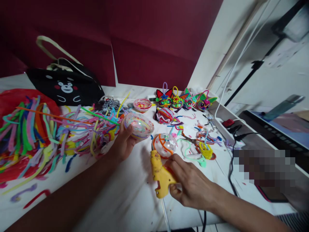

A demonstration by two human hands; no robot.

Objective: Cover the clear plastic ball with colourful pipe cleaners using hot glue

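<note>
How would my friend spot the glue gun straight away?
Start at the white table and find the right hand, reaching in from the lower right. It holds the yellow glue gun, dark nozzle at its far end, a pale stick at the near end. Its gun shape sets it apart from the round, see-through, orange-striped ball beyond it.

We are at a craft workspace, whether in a home or workshop we cannot tell: we see a yellow glue gun, colourful fuzzy stems heaped across the white table and four animal-faced ornaments by its far right corner.
</note>
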